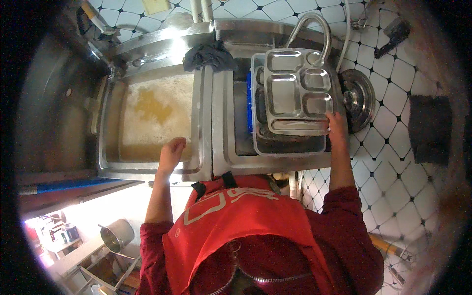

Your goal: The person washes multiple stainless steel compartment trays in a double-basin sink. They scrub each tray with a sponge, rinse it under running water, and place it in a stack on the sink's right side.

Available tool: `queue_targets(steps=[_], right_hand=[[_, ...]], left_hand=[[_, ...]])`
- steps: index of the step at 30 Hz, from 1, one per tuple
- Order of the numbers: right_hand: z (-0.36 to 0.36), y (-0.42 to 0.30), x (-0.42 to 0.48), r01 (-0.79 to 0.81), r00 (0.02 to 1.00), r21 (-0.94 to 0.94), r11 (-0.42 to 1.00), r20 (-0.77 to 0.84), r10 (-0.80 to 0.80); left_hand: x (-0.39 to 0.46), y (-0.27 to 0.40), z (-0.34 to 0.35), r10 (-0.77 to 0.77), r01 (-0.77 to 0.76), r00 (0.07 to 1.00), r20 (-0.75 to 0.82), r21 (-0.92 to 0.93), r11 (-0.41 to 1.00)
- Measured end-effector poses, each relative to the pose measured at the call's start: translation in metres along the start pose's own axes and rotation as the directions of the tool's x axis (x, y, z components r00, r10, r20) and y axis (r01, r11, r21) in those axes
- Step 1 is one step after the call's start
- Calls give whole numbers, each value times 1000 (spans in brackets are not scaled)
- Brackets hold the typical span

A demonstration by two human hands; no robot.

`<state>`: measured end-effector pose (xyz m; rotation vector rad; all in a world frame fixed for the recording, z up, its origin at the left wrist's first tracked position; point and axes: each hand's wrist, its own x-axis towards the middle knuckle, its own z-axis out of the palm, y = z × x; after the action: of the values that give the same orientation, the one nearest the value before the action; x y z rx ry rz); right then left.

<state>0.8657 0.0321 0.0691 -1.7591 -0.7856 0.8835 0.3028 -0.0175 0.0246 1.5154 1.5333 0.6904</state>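
My right hand (336,127) grips the lower right corner of a stainless-steel compartment tray (300,96). This tray is over a clear plastic bin (291,149) in the right sink basin (241,110), and its hollows show no food. Under it, inside the bin, parts of another metal tray can be seen. My left hand (172,153) hovers at the near right part of the left sink basin (197,118), fingers curled in and nothing visible in them. Foamy, yellowish water (155,107) stands in that basin.
A dark grey cloth (210,57) drapes over the divider between basins. The curved metal faucet (311,18) arches over the tray's far end. Beside the right basin is a round metal lid (357,101). Behind me at lower left stands a metal pot (118,236).
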Motion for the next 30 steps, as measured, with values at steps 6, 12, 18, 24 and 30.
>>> queue_targets(steps=[6, 12, 18, 24, 30], right_hand=[[-11, -7, -14, -20, 997, -149, 989, 67, 30], [14, -28, -52, -23, 1000, -109, 994, 7, 24], [8, 14, -41, 91, 984, -91, 992, -147, -103], [6, -16, -60, 60, 989, 13, 998, -135, -58], [11, -4, -48, -49, 967, 78, 996, -247, 67]], left_hand=[[52, 118, 73, 485, -493, 867, 111, 322, 808], [107, 199, 193, 626, -730, 683, 377, 390, 561], [138, 221, 243, 705, -723, 681, 197, 337, 604], [158, 212, 236, 768, -733, 625, 140, 445, 515], [115, 210, 248, 709, -763, 646, 283, 251, 595]])
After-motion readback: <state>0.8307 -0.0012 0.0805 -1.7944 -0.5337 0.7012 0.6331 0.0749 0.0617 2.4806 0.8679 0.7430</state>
